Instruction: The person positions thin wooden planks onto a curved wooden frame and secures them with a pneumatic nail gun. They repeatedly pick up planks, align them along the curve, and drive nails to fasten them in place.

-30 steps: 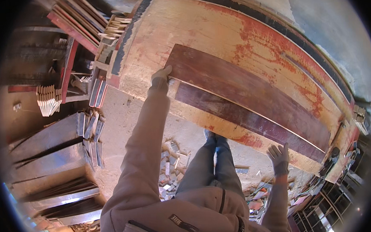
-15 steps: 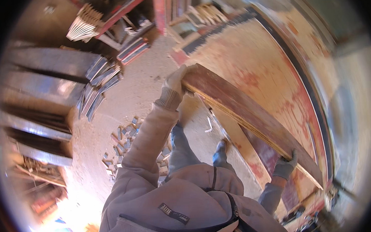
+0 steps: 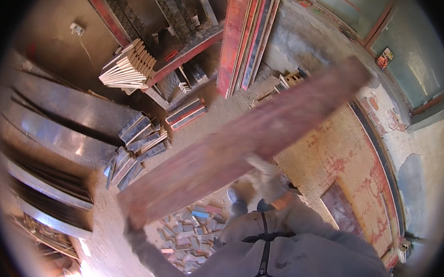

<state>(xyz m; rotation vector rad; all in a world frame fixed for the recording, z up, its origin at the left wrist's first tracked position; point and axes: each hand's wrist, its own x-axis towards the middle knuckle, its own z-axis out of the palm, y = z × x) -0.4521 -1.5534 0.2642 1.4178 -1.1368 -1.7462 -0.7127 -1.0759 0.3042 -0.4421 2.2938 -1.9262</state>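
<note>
A long reddish-brown wooden board (image 3: 247, 137) slants across in front of me, from low on the left to high on the right, blurred by motion. My left hand (image 3: 132, 224), smeared and mostly hidden, is closed on the board's lower left end. At the board's near long edge, around its middle, my gloved right hand (image 3: 265, 179) grips it, with a finger or thumb lying over the top face. Beneath it and to the right is a broad, red-stained wooden panel (image 3: 356, 156), with a dark reddish plank (image 3: 342, 210) lying on it.
Small wood blocks (image 3: 187, 235) lie heaped on the floor by my feet. Cut strips (image 3: 137, 148) are piled at left, beside large curved sheets (image 3: 62, 114). Tall red boards (image 3: 242, 42) lean at the back near a rack (image 3: 187, 55). A window (image 3: 414, 63) is at right.
The board has swung round from my right to lie across my front. My left hand moved down and left with its end; my right hand moved left, from near the other end to its middle.
</note>
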